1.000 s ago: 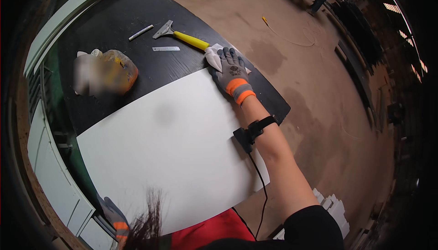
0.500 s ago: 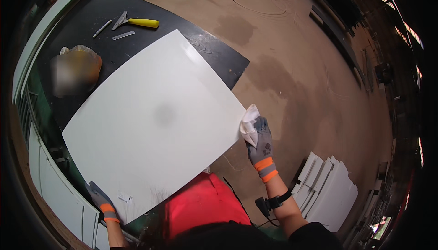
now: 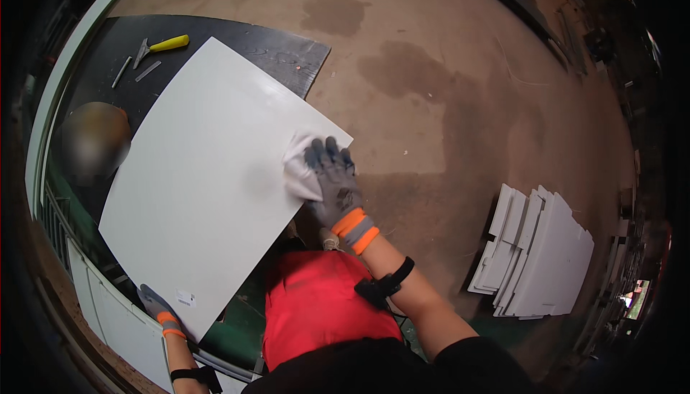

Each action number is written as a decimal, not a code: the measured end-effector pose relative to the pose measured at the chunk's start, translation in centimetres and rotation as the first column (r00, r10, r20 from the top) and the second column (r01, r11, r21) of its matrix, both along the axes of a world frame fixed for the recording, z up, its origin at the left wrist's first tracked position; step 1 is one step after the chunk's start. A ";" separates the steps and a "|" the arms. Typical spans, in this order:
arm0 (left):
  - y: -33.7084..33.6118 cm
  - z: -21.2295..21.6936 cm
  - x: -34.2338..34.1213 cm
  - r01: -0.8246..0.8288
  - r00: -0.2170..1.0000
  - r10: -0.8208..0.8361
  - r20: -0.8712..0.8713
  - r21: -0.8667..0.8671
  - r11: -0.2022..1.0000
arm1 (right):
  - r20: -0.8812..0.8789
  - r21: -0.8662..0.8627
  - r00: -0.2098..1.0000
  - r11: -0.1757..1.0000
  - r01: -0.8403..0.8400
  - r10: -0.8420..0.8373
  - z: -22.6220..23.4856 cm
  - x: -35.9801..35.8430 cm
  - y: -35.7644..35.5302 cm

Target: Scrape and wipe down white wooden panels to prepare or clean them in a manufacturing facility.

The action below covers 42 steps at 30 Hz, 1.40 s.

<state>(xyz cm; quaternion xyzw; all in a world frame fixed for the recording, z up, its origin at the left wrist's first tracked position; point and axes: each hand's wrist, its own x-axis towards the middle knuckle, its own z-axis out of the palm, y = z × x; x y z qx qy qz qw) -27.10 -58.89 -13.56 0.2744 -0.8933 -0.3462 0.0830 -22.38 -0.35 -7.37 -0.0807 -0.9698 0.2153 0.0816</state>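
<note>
A large white panel [image 3: 194,171] lies tilted across a dark table, one corner toward me. My left hand [image 3: 157,306], in a grey glove with an orange cuff, grips its lower left edge near a small white label [image 3: 185,298]. Its fingers are partly hidden by the edge. My right hand [image 3: 335,182], in a matching glove, presses a crumpled white cloth [image 3: 298,167] onto the panel near its right corner. The fingers lie over the cloth, holding it against the surface.
On the dark table [image 3: 237,34] lie a scraper with a yellow handle [image 3: 169,43], a slim rod [image 3: 121,72] and a narrow strip [image 3: 148,71]. A blurred round object [image 3: 95,142] sits left of the panel. Stacked white panels [image 3: 539,250] stand on the floor at right.
My right hand has moved left with the cloth, from the panel's right edge onto its face. My left hand stays at the lower left edge. The whole view has shifted.
</note>
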 end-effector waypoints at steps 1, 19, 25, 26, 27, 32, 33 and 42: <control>-0.8 -0.3 -0.1 0.024 0.999 -0.021 -0.043 0.079 0.997 | -0.033 -0.009 0.995 0.996 0.090 -0.091 0.0 -1.0 2.1; 4.8 3.1 0.3 -0.046 0.999 0.043 -0.020 -0.151 0.987 | -0.034 -0.871 0.874 0.443 0.213 -0.485 2.9 -2.2 10.4; 5.3 2.9 0.2 -0.051 0.999 0.047 -0.023 -0.235 0.971 | -0.058 -0.023 0.983 0.984 -0.178 0.177 3.4 -8.4 3.1; 5.3 2.8 0.0 -0.048 0.999 0.043 -0.027 -0.239 0.970 | 0.042 0.298 0.971 0.925 -0.237 0.235 2.5 -9.3 2.0; 4.6 2.6 0.1 -0.058 0.998 0.053 -0.028 -0.241 0.969 | 0.004 0.314 0.978 0.928 -0.200 0.210 1.2 -10.6 0.0; 3.2 0.4 1.3 -0.099 0.994 0.085 -0.066 -0.243 0.965 | 0.072 0.056 0.918 0.917 -0.394 0.390 2.3 -14.2 -19.0; 1.8 0.1 1.4 -0.095 0.994 0.081 -0.067 -0.242 0.965 | 0.044 0.004 0.878 0.878 -0.478 0.477 2.4 -14.1 -23.7; -0.6 1.4 4.6 -0.103 0.850 0.527 0.016 0.985 0.136 | -0.120 -0.215 0.433 0.403 -0.890 0.893 0.1 -12.3 -42.3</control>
